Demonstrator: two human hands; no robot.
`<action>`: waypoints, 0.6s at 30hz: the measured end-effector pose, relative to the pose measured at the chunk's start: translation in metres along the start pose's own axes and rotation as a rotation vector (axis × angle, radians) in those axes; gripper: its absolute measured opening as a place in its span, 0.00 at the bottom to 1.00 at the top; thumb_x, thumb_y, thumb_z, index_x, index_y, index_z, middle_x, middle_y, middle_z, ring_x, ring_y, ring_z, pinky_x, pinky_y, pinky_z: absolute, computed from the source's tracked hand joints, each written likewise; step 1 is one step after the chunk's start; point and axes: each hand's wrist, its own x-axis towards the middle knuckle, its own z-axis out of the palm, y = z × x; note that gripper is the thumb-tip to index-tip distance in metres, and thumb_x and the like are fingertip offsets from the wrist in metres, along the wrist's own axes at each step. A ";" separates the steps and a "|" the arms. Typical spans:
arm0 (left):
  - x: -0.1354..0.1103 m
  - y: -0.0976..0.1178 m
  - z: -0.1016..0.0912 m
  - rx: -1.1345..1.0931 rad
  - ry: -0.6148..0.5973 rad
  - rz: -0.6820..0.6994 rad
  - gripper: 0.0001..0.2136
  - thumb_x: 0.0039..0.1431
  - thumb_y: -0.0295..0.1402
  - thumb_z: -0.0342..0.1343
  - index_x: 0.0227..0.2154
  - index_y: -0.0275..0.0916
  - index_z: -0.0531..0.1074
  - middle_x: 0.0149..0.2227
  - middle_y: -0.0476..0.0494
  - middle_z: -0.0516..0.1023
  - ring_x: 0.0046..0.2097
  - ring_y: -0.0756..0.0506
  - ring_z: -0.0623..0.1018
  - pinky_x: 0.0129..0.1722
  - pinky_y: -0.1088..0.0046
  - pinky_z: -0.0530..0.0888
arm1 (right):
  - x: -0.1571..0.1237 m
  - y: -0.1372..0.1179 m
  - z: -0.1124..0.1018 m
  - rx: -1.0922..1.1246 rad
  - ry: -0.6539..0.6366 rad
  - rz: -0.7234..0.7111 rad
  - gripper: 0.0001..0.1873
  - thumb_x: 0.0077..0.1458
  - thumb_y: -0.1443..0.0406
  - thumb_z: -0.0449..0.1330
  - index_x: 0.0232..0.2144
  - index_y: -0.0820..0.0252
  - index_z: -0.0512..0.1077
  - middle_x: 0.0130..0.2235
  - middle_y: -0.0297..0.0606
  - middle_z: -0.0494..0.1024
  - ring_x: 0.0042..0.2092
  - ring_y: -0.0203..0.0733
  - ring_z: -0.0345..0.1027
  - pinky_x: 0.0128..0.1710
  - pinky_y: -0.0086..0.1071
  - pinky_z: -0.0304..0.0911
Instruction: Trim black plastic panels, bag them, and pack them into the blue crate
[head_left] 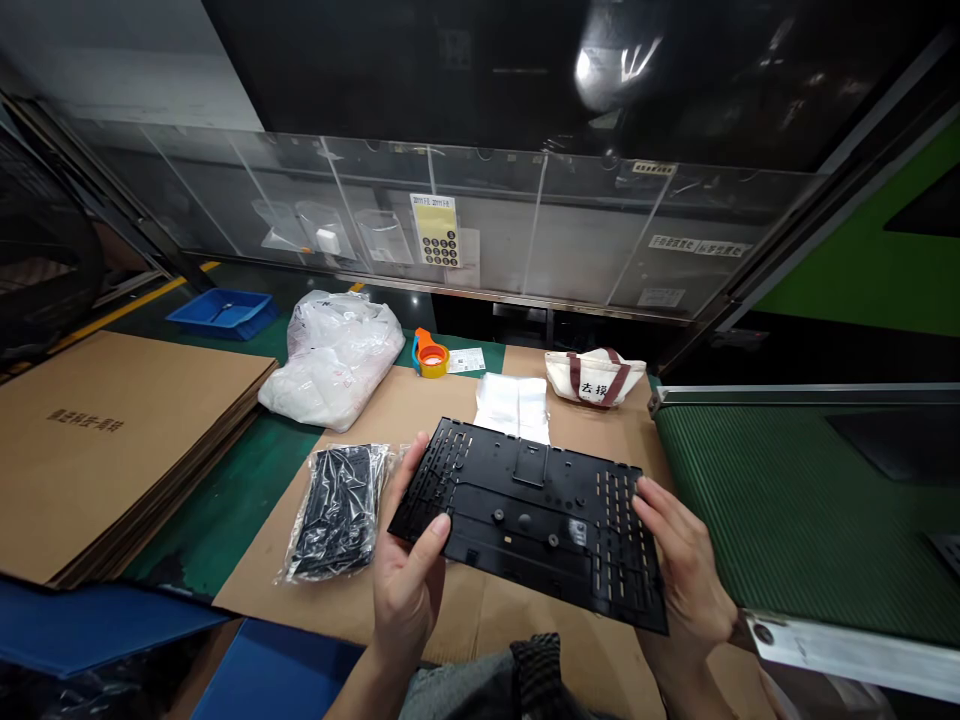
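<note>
Between my two hands I hold a black plastic panel (525, 510) with rows of slots at both ends, tilted above the cardboard-covered table. My left hand (412, 560) grips its left end, the thumb on the upper face and fingers behind the edge. At the other end my right hand (682, 555) is closed on the right edge, partly hidden behind it. Left of the panel lies a clear plastic bag (341, 510) with a similar black part inside. Just behind the panel is a stack of clear bags (514, 405).
Flat cardboard sheets (127, 430) are piled at the left. Behind them are a blue tray (225, 313) and a white plastic sack (337, 350). A tape dispenser (430, 355) and a cloth bag (596, 378) stand farther back. A green conveyor belt (795, 510) runs at the right.
</note>
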 end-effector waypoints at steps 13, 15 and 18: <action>0.000 -0.015 -0.012 0.040 -0.129 0.021 0.28 0.53 0.27 0.53 0.57 0.45 0.54 0.62 0.47 0.52 0.62 0.40 0.50 0.61 0.64 0.53 | -0.014 0.012 0.002 0.249 -0.008 0.235 0.22 0.51 0.71 0.56 0.50 0.56 0.65 0.51 0.45 0.68 0.53 0.53 0.61 0.48 0.55 0.60; 0.001 -0.017 -0.014 0.068 -0.142 0.055 0.29 0.52 0.28 0.54 0.57 0.45 0.54 0.62 0.46 0.52 0.62 0.39 0.50 0.61 0.62 0.53 | -0.013 0.011 0.002 0.259 -0.027 0.274 0.22 0.51 0.70 0.56 0.50 0.55 0.65 0.52 0.45 0.67 0.53 0.53 0.60 0.49 0.55 0.59; 0.002 -0.019 -0.017 0.107 -0.164 0.084 0.30 0.51 0.29 0.54 0.57 0.45 0.54 0.62 0.46 0.52 0.62 0.39 0.50 0.61 0.61 0.52 | -0.010 0.007 0.001 0.275 -0.026 0.309 0.22 0.50 0.69 0.57 0.49 0.55 0.65 0.52 0.44 0.67 0.53 0.52 0.60 0.50 0.54 0.58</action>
